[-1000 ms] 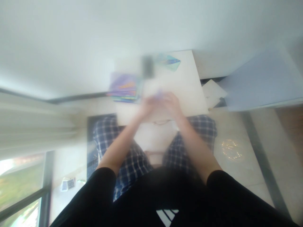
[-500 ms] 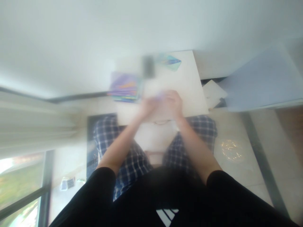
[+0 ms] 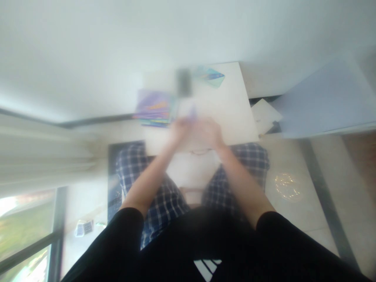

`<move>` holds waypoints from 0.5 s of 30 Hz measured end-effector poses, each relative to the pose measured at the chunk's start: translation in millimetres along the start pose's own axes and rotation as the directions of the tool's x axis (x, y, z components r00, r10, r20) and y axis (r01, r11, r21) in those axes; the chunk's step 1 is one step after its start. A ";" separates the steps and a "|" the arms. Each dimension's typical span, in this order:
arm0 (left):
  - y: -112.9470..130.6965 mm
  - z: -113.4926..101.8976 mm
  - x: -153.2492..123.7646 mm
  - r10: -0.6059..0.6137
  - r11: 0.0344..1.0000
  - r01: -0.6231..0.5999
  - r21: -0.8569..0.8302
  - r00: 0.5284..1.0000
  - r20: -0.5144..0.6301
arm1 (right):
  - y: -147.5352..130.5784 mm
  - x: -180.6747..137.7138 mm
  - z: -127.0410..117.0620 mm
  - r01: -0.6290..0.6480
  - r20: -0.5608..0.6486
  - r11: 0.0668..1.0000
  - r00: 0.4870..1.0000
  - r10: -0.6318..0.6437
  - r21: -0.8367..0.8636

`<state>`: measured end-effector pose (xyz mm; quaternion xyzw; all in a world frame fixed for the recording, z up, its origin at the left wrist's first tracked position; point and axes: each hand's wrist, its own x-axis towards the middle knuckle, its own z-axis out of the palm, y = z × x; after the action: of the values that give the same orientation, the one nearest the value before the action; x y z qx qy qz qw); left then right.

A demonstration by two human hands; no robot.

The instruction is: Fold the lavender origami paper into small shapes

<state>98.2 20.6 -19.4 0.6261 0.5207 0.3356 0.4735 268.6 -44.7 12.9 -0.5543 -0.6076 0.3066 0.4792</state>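
Observation:
The picture is blurred. My left hand (image 3: 179, 132) and my right hand (image 3: 212, 133) meet over the near edge of a small white table (image 3: 232, 105). Between them shows a small pale purple piece (image 3: 192, 113), probably paper; both hands seem to pinch it, but the fingers are smeared. A stack of purple and multicoloured sheets (image 3: 154, 107) lies just left of my left hand. A teal folded shape (image 3: 213, 76) lies at the table's far side, next to a dark upright object (image 3: 183, 82).
My knees in blue checked trousers (image 3: 164, 196) sit under the table. A large pale blue board (image 3: 326, 102) leans at the right, white paper (image 3: 264, 113) beside it. A window (image 3: 26, 235) is low left.
Both hands have shifted slightly toward me and to the left; the purple piece now shows above them. Nothing else has moved.

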 end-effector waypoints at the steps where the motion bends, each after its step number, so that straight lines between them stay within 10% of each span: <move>1: -1.0 1.1 -0.9 -0.008 1.000 0.008 0.000 1.000 -0.010 | 0.4 0.4 -0.8 0.001 0.021 1.000 1.000 -0.001 0.013; 15: -0.2 6.1 -7.1 -0.025 1.000 0.022 -0.022 0.985 -0.170 | 4.9 -1.4 3.5 -0.085 0.105 0.989 0.992 0.073 0.119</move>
<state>102.0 12.2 -21.1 0.5842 0.5633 0.3875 0.4374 267.1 -44.6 6.9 -0.5314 -0.5884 0.3896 0.4687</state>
